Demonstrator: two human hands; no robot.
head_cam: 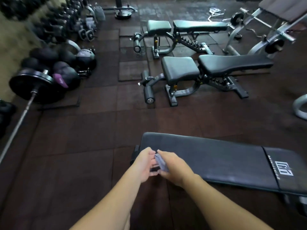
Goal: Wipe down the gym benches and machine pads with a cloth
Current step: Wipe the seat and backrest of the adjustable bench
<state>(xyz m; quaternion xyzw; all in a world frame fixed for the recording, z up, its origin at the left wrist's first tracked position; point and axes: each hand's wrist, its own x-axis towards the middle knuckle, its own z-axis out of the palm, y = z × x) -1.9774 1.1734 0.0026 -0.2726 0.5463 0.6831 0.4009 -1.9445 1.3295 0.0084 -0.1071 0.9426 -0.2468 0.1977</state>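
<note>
Cloth (pixel 160 163) bunched between your left hand (pixel 145 163) and right hand (pixel 173 168), both pinching it together over the flat bench (pixel 216 160) end. Loosen either grip while refolding and it likely drops onto the floor (pixel 83 163).

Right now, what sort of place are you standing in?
Most likely a gym's free-weight area: padded adjustable benches, a loaded barbell on rubber floor tiles, and medicine balls beside it.

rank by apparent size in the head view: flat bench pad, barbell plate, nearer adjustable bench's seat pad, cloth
1. flat bench pad, largest, though nearest the camera
2-3. barbell plate and seat pad look alike; not ranked
4. cloth, smallest
</note>
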